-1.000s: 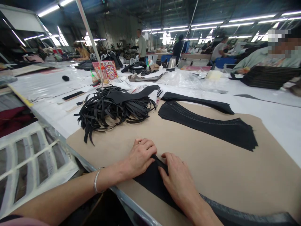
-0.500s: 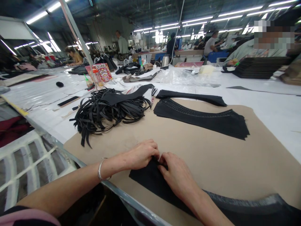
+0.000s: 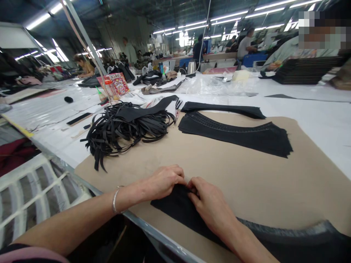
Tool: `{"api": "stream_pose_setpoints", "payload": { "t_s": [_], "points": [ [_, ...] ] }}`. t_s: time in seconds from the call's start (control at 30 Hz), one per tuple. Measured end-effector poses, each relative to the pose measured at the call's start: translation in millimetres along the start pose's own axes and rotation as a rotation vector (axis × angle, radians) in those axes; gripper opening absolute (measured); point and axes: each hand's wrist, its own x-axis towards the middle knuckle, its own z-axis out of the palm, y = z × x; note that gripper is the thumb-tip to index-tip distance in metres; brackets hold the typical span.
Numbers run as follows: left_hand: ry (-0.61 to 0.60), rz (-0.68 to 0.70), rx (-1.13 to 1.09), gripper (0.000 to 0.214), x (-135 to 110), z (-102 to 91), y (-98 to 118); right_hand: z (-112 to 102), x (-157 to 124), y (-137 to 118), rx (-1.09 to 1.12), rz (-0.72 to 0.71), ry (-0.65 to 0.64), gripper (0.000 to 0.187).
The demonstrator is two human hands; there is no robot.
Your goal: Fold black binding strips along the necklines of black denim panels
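A curved black fabric piece (image 3: pixel 175 212) lies along the near edge of the beige sheet (image 3: pixel 219 160) and runs off to the lower right. At its upper corner, my left hand (image 3: pixel 166 180) pinches the edge, fingertips curled downward. My right hand (image 3: pixel 207 197) is just beside it, thumb and fingers closed on the same edge, its forearm crossing over the cloth. The fingertips of both hands almost meet, and what lies between them is partly hidden. A strip with a frayed, greyish border (image 3: pixel 285 232) shows along the fabric's far side at the right.
Beyond my hands lie a heap of black strips (image 3: pixel 128 128), a stack of curved black pieces (image 3: pixel 236 133) and a narrower black stack (image 3: pixel 223 109). A white slatted rack (image 3: pixel 41 193) stands left of the table edge. A co-worker sits behind a dark stack (image 3: pixel 304 71) at far right.
My right hand has shifted slightly right along the fabric edge, while my left hand stays close to the same spot. The camera view has tilted a little.
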Motion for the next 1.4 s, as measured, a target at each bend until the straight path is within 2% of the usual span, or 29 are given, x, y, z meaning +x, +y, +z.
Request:
{"api": "stream_pose_setpoints", "payload": {
  "t_s": [0.17,0.3,0.8,1.03,1.23,1.4],
  "points": [
    [-0.016,0.016,0.019,0.042,-3.8,0.7,0.3,-1.3,-8.4,5.8,0.017,-0.019,0.001,0.014],
    [-0.013,-0.016,0.046,0.042,-11.2,5.0,3.5,-0.5,-11.7,11.3,0.030,-0.089,0.012,0.014],
    [0.054,-0.064,0.062,0.038,-21.9,13.0,20.2,-2.6,-28.4,27.7,0.054,-0.182,-0.038,0.019],
    [0.135,-0.050,0.052,0.037,-24.5,21.0,23.7,-2.9,-32.2,32.6,0.048,-0.238,-0.027,0.023],
    [0.085,-0.073,-0.015,0.039,-24.5,20.4,27.5,-4.8,-36.1,37.6,0.057,-0.252,-0.008,0.021],
    [0.034,-0.103,0.049,0.046,-22.3,16.3,35.8,-4.6,-37.6,40.4,0.035,-0.269,-0.007,0.020]
  ]
}}
